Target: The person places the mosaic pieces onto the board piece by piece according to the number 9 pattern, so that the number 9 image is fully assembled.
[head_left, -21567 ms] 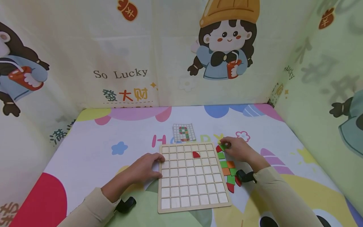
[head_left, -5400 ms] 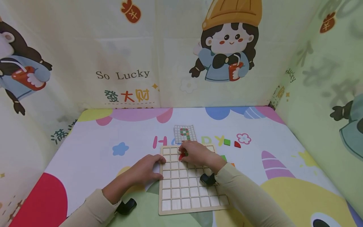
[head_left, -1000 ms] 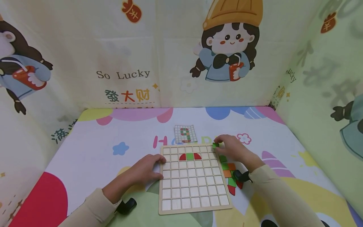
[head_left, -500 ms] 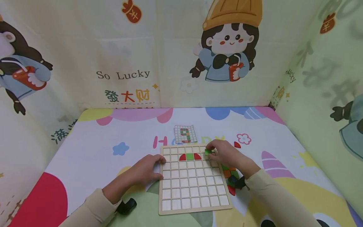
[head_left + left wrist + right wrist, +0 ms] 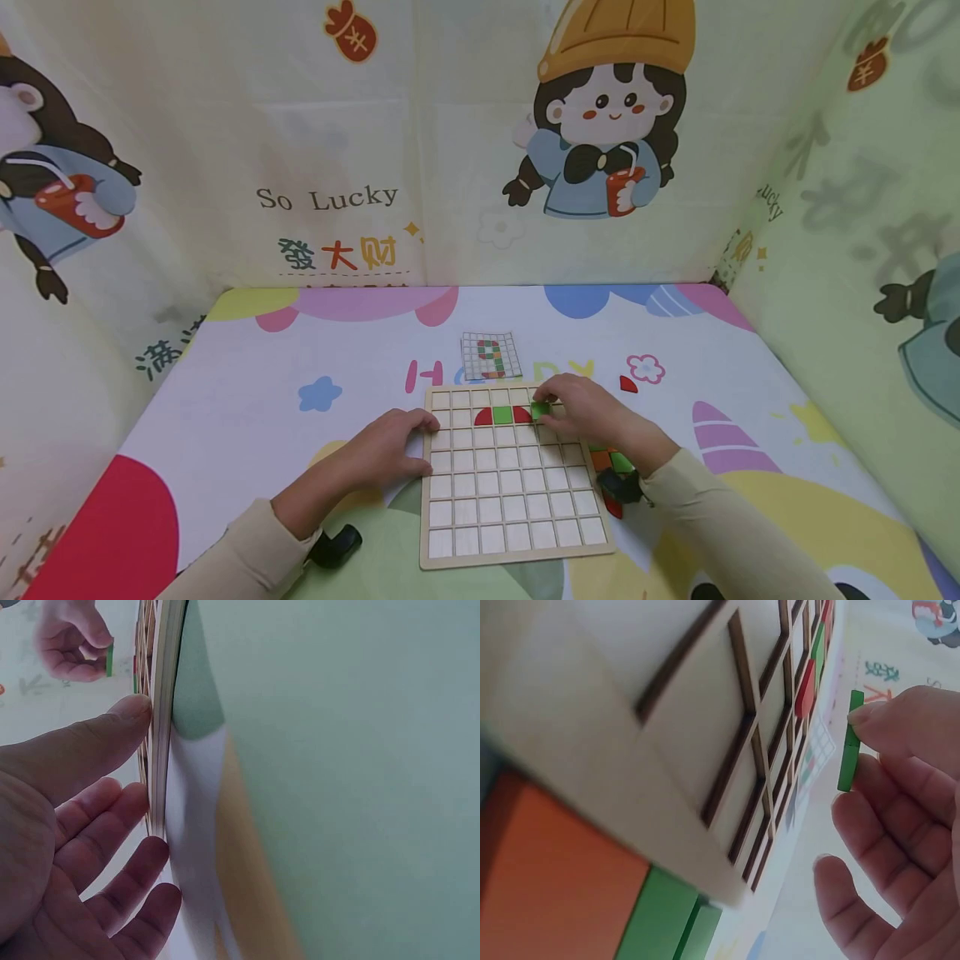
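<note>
The wooden grid board (image 5: 487, 459) lies flat on the printed cloth. My left hand (image 5: 386, 450) is at its left side; thumb and fingers (image 5: 124, 825) touch the edge, fairly straight. My right hand (image 5: 592, 412) pinches a green square tile (image 5: 539, 409) between thumb and fingers, over the board's upper right cells. In the right wrist view that tile (image 5: 847, 769) is seen edge-on. One board row holds a red quarter-round piece (image 5: 483, 416), a green square (image 5: 502, 415) and another red quarter-round (image 5: 521, 414), side by side.
Behind the board lies a small pattern card (image 5: 491, 356) with a coloured figure on a grid. Loose orange (image 5: 601, 460) and green tiles sit along the board's right edge, partly hidden by the right arm. A red piece (image 5: 628, 384) lies apart behind the right hand.
Over the last second my right hand has carried the green tile leftward from beyond the upper right corner onto the board. Earlier a second red piece and a green square joined the row.
</note>
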Demonstrator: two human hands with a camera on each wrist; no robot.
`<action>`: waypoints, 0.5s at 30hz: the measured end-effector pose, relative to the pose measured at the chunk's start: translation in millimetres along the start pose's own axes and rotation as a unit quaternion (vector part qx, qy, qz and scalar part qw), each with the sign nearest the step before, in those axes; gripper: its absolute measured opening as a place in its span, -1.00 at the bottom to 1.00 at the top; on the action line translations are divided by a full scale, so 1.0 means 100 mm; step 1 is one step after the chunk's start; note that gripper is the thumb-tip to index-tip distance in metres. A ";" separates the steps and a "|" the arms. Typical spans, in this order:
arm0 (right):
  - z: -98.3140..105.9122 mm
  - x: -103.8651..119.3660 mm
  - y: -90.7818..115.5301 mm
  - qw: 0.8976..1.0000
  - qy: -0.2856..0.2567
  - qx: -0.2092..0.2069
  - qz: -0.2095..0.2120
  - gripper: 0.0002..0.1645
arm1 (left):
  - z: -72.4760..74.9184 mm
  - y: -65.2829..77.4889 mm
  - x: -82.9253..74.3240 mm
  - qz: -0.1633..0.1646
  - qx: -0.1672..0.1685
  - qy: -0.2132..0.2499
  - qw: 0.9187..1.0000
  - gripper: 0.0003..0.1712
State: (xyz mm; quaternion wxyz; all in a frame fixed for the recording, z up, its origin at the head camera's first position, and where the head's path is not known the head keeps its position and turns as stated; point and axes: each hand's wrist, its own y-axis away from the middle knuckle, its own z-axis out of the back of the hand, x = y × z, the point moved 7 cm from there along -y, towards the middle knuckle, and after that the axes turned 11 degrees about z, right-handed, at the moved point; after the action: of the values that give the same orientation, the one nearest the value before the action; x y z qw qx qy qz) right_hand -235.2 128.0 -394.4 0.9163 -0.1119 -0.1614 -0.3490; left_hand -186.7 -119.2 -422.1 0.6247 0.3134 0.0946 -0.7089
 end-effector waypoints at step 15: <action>-0.12 0.13 -0.08 0.999 -0.018 0.033 0.020 -0.81 | -0.01 -0.01 0.01 -0.003 0.002 0.006 1.000 -0.48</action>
State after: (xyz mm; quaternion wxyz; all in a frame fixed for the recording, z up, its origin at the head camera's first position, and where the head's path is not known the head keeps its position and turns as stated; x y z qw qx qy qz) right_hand -228.3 110.3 -400.2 0.9231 -0.0912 -0.1868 -0.3235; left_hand -187.2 -119.1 -423.9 0.6213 0.3181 0.0981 -0.7093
